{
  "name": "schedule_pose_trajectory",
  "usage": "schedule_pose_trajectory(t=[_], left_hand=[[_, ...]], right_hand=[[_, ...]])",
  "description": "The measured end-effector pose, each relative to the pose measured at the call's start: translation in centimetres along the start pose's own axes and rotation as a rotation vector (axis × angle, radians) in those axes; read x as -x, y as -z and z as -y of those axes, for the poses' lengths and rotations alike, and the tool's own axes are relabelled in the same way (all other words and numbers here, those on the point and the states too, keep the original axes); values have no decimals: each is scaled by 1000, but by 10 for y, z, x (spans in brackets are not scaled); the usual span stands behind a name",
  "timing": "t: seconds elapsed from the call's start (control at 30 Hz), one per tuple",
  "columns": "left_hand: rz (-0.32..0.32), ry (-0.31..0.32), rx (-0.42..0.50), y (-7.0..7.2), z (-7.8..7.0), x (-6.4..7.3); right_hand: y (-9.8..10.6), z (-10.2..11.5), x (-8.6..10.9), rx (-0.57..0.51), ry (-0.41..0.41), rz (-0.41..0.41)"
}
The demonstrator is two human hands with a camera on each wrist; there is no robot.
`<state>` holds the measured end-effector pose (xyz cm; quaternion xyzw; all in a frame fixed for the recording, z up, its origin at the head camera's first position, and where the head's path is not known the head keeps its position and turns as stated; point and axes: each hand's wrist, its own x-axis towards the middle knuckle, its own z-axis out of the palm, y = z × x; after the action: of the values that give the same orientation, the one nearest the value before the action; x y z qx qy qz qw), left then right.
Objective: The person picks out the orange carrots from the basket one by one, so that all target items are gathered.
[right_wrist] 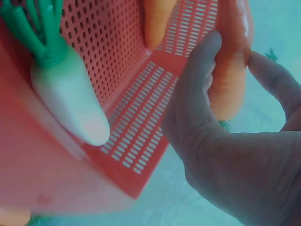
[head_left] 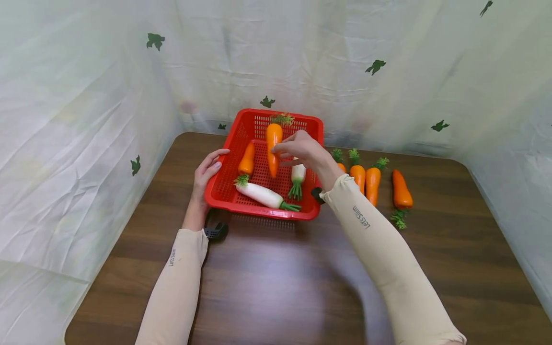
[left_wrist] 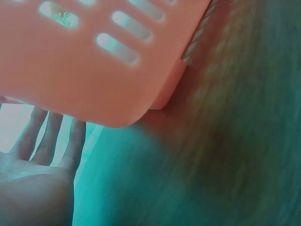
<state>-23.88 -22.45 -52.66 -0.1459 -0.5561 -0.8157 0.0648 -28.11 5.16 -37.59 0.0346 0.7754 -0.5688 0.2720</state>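
My right hand (head_left: 302, 146) pinches an orange carrot (head_left: 274, 139) over the red basket (head_left: 263, 213). The carrot's leafy top points away from me and its tip towards me. In the right wrist view the thumb and fingers lie on opposite sides of the carrot (right_wrist: 230, 89). My left hand (head_left: 202, 177) rests at the basket's left rim, its fingers fairly straight; the fingertips are hidden behind the rim in the left wrist view. Inside the basket lie another carrot (head_left: 247, 159) and two white radishes, one along the near side (head_left: 260, 194) and one at the right (head_left: 298, 172).
Several carrots lie right of the basket on the brown wooden table (head_left: 276, 287), partly behind my right forearm. The rightmost carrot (head_left: 401, 189) has its leaves towards me. A pale curtain (head_left: 276, 57) with green leaf shapes stands behind the table.
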Motion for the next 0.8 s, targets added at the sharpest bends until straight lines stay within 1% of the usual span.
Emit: schedule_pose_trajectory(t=[0.27,0.4,0.57,0.8], left_hand=[[-7,7,-16,3,-1,2],[-4,1,-14,3,-2,3],[9,-4,-18,2,-1,2],[17,-5,-33,2,0,1]], right_hand=[[15,-2,16,-27,63,1],[25,-6,25,-49,110,9],[40,-18,39,-81,159,0],[56,-36,51,-63,202,-53]])
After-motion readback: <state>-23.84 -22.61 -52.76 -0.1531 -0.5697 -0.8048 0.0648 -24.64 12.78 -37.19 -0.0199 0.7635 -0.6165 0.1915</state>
